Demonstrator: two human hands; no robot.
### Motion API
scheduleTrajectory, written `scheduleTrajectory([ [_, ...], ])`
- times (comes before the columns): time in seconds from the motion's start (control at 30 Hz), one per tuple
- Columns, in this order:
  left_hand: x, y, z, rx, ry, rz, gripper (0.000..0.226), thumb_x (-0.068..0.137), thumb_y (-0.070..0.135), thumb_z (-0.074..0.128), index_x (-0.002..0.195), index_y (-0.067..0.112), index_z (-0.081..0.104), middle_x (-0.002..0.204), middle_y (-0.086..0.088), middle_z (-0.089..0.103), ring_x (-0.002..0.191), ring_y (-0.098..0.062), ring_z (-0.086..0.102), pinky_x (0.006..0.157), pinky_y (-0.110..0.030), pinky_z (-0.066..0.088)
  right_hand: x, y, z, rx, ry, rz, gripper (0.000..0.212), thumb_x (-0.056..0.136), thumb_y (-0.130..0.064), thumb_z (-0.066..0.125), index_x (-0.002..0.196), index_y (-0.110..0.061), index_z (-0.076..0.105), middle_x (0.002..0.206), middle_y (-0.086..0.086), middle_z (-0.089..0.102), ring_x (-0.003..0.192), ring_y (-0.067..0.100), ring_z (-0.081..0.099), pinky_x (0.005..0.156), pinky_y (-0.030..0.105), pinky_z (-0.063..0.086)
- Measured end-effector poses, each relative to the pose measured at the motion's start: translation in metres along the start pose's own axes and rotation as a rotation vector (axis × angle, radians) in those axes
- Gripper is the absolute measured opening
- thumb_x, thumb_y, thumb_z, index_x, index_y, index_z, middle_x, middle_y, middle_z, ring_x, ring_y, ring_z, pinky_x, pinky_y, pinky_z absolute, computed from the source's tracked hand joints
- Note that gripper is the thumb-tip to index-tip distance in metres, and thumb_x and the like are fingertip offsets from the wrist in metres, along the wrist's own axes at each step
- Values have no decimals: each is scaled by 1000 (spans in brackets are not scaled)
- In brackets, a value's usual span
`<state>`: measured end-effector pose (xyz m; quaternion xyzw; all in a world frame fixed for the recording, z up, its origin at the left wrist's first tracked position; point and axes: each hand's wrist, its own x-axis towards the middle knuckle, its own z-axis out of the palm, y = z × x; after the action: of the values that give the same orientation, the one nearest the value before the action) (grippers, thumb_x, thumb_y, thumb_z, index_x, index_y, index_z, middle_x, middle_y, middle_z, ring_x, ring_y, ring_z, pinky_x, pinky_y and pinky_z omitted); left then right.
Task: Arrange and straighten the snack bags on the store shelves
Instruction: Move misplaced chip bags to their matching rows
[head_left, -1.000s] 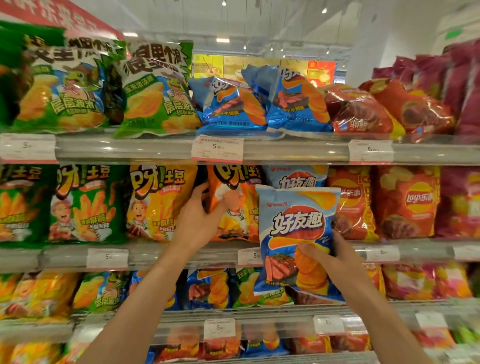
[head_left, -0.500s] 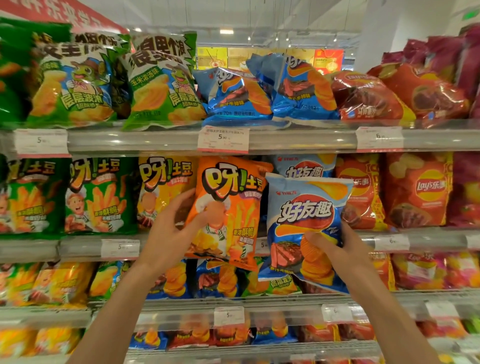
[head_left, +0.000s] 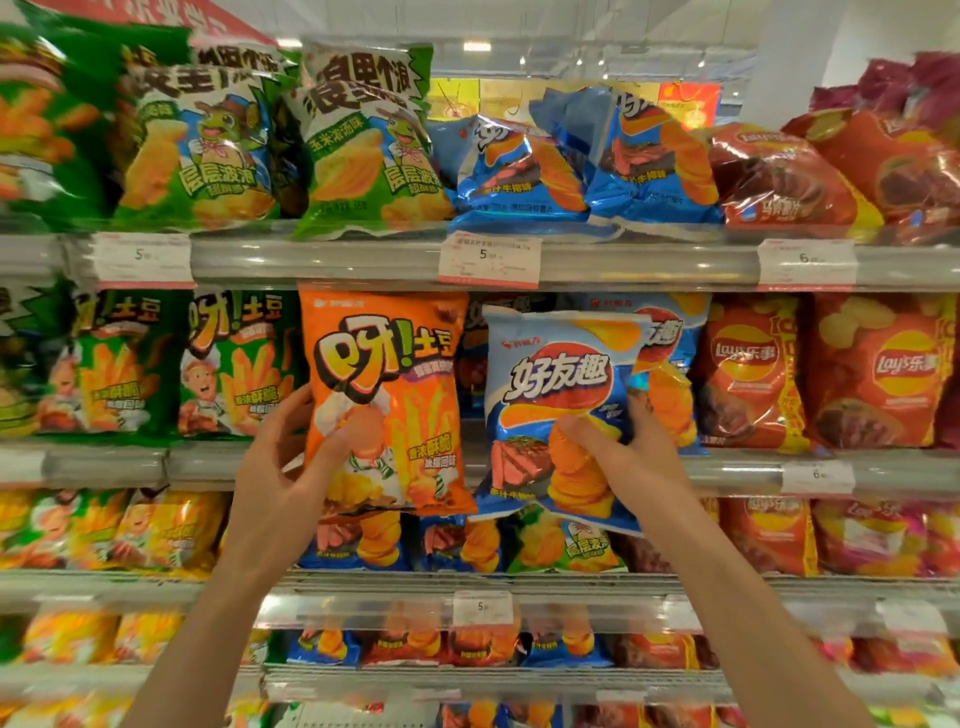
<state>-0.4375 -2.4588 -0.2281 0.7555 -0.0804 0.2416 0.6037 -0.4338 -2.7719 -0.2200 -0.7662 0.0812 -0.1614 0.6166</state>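
Note:
My left hand (head_left: 283, 467) grips an orange fries snack bag (head_left: 384, 384) by its lower left side and holds it upright in front of the middle shelf (head_left: 727, 467). My right hand (head_left: 628, 462) grips a blue chip bag (head_left: 556, 395) near its bottom, thumb on the front, next to the orange bag. Both bags hang in front of the shelf, out of the row. Another blue bag (head_left: 670, 364) stands on the shelf behind the held one.
Green fries bags (head_left: 228, 364) stand left of the gap, red Lay's bags (head_left: 872, 369) to the right. The top shelf (head_left: 623, 262) carries green, blue and red bags, some leaning. Lower shelves hold yellow, blue and red bags. Price tags (head_left: 488, 257) line the rails.
My left hand has pulled the orange bag out of the middle row toward me and a little left. My right hand has kept hold of the blue bag, now raised slightly beside it.

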Motion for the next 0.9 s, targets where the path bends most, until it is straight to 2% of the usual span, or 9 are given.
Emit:
scheduleTrajectory([
  [0.07, 0, -3, -12, 1, 39, -11, 62, 81, 54, 67, 139, 41, 49, 123, 22, 63, 110, 8, 61, 89, -27, 51, 8, -10, 16, -9, -7, -36, 72, 82, -50, 79, 144, -27, 48, 127, -10, 64, 117, 17, 63, 101, 45, 54],
  [0.13, 1, -4, -20, 0, 62, -21, 61, 82, 57, 67, 138, 43, 47, 125, 24, 61, 113, 6, 59, 92, -29, 51, 19, -18, 32, -17, -6, -72, 67, 89, -44, 75, 145, -24, 46, 123, -11, 64, 115, 17, 63, 100, 41, 53],
  [0.33, 7, -8, -26, -9, 57, -42, 60, 89, 47, 73, 143, 38, 49, 131, 14, 63, 120, -6, 61, 98, -36, 53, 48, -28, 64, -39, 18, -108, 82, 97, -44, 64, 160, -14, 21, 148, 2, 48, 136, 22, 48, 107, 34, 41],
  [0.43, 8, -8, -25, -24, 57, -45, 53, 91, 43, 73, 139, 39, 51, 129, 17, 64, 116, -3, 62, 95, -32, 54, 54, -25, 74, -127, 25, -137, 97, 87, -67, 63, 159, -16, 24, 146, 9, 53, 132, 29, 53, 105, 42, 48],
  [0.5, 8, -5, -23, -27, 56, -51, 50, 91, 41, 71, 136, 41, 50, 126, 19, 63, 113, 2, 62, 92, -28, 53, 61, -17, 75, -257, 16, -171, 99, 88, -73, 54, 161, -16, 18, 156, 14, 41, 141, 33, 43, 112, 48, 43],
  [0.63, 9, -7, -24, -33, 37, -62, 52, 89, 43, 71, 135, 45, 48, 127, 21, 62, 112, 3, 61, 86, -23, 51, 43, -14, 78, -404, 96, -247, 93, 98, -60, 50, 163, -18, -1, 168, 14, 14, 150, 35, 26, 113, 49, 37],
  [0.8, 10, -4, -17, -24, 41, -98, 52, 88, 44, 71, 136, 42, 48, 120, 29, 57, 111, 1, 59, 70, -15, 49, 52, -8, 81, -430, -20, -234, 86, 100, -62, 43, 164, -19, 4, 165, 9, 28, 144, 32, 40, 109, 46, 42],
  [0.87, 11, -5, -14, -38, 56, -103, 52, 89, 43, 69, 136, 41, 47, 118, 32, 54, 109, 5, 56, 73, -17, 47, 60, -6, 78, -465, -48, -239, 88, 97, -69, 39, 163, -23, 4, 149, 14, 51, 128, 34, 57, 105, 48, 48],
  [0.9, 12, -6, -13, -41, 60, -105, 51, 90, 41, 69, 137, 40, 47, 117, 32, 54, 107, 7, 55, 74, -18, 47, 61, -5, 76, -489, -57, -240, 89, 96, -71, 38, 163, -24, 3, 133, 16, 63, 116, 32, 64, 100, 49, 52],
])
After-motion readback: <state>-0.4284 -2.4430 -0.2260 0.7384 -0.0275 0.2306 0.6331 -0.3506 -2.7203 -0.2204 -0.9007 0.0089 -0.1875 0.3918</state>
